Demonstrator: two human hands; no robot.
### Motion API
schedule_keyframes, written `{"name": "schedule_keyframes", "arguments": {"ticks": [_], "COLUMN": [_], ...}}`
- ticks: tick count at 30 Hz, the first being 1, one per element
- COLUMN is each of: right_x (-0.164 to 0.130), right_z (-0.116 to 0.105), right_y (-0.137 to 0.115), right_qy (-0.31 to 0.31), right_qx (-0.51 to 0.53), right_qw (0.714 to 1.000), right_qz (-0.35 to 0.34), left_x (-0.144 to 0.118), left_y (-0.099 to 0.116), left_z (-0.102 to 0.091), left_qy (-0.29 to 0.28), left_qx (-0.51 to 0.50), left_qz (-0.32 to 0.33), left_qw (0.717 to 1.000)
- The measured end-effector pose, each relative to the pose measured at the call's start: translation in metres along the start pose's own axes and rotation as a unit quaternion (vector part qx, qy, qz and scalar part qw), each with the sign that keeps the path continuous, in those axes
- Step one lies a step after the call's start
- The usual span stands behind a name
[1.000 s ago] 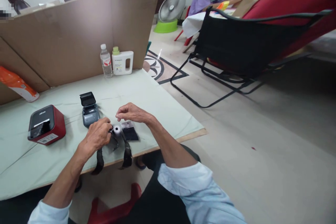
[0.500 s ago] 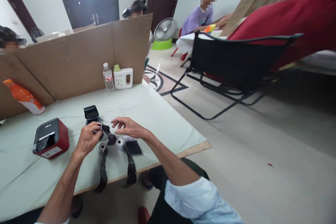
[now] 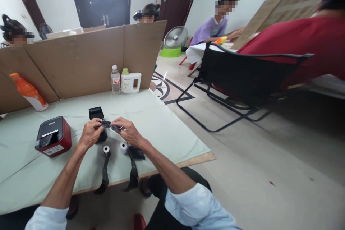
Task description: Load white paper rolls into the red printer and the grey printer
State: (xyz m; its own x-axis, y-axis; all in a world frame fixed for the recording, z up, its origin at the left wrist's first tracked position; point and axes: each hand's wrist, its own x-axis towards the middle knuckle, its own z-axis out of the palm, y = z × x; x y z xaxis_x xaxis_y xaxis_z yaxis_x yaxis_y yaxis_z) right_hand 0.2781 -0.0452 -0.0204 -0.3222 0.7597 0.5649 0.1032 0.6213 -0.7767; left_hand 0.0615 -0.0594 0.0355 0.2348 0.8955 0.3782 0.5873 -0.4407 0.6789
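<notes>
We sit at a low table (image 3: pixel 167 122) draped in a smooth pale green cloth, its raw wooden edge showing along the front, and a folded cardboard screen (image 3: pixel 81 61) stands along the far side with other people seated behind it. The floor is glossy pale tile with a dark curling inlay, and a black folding chair (image 3: pixel 242 79) stands off to the right, a person in red beside it. Our left hand (image 3: pixel 91 134) and right hand (image 3: pixel 128 132) meet above the cloth, both pinching a small dark strip (image 3: pixel 111 126) stretched between the fingertips; what it is made of we cannot tell. Behind our left hand sits a small black printer (image 3: pixel 96 115) with its lid flipped up. Just below our hands lie two little white paper rolls (image 3: pixel 106 149) and (image 3: pixel 123 146), each with a limp black ribbon (image 3: pixel 104 172) trailing off the table's front edge. A boxy red label printer (image 3: pixel 53 136) with a black top rests well to the left. By the screen stand a clear plastic water bottle (image 3: pixel 115 79) and a white jug (image 3: pixel 130 82) with a green cap, touching or nearly so, and an orange bottle (image 3: pixel 29 92) leans at far left.
</notes>
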Motion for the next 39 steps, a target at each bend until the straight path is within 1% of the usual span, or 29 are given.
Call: {"name": "schedule_keyframes", "arguments": {"ticks": [2, 4, 6, 7, 11, 15, 18, 21, 25, 30, 36, 39], "right_x": [0.008, 0.018, 0.029, 0.034, 0.051, 0.056, 0.055, 0.054, 0.054, 0.054, 0.058, 0.059], "right_z": [0.006, 0.011, 0.017, 0.019, 0.027, 0.034, 0.037, 0.04, 0.041, 0.045, 0.05, 0.05], "right_y": [0.002, 0.003, 0.004, 0.004, 0.007, 0.008, 0.008, 0.007, 0.005, -0.002, -0.014, -0.019], "right_qy": [-0.008, -0.028, -0.05, -0.06, -0.076, -0.082, -0.094, -0.099, -0.104, -0.119, -0.135, -0.152], "right_qx": [0.009, 0.01, -0.004, -0.014, -0.066, -0.117, -0.142, -0.163, -0.194, -0.226, -0.279, -0.305], "right_qw": [1.0, 0.999, 0.998, 0.998, 0.994, 0.989, 0.985, 0.981, 0.975, 0.966, 0.949, 0.938], "right_qz": [0.004, 0.017, 0.027, 0.028, 0.034, 0.036, 0.027, 0.021, 0.025, 0.033, 0.056, 0.062], "left_x": [0.002, 0.004, 0.006, 0.007, 0.009, 0.01, 0.014, 0.02, 0.025, 0.026, 0.027, 0.025], "left_y": [-0.01, -0.02, -0.031, -0.036, -0.058, -0.074, -0.078, -0.075, -0.073, -0.075, -0.081, -0.089], "left_z": [-0.006, -0.011, -0.015, -0.017, -0.02, -0.018, -0.015, -0.014, -0.017, -0.022, -0.024, -0.024], "left_qy": [0.02, 0.048, 0.073, 0.078, 0.046, 0.029, 0.023, 0.009, -0.024, -0.07, -0.103, -0.099], "left_qx": [-0.007, -0.02, -0.031, -0.035, -0.019, 0.032, 0.051, 0.072, 0.077, 0.084, 0.085, 0.091], "left_qz": [-0.013, -0.045, -0.067, -0.068, -0.058, -0.079, -0.077, -0.062, -0.065, -0.07, -0.045, -0.021], "left_qw": [1.0, 0.998, 0.995, 0.994, 0.997, 0.996, 0.995, 0.995, 0.995, 0.992, 0.99, 0.991]}}
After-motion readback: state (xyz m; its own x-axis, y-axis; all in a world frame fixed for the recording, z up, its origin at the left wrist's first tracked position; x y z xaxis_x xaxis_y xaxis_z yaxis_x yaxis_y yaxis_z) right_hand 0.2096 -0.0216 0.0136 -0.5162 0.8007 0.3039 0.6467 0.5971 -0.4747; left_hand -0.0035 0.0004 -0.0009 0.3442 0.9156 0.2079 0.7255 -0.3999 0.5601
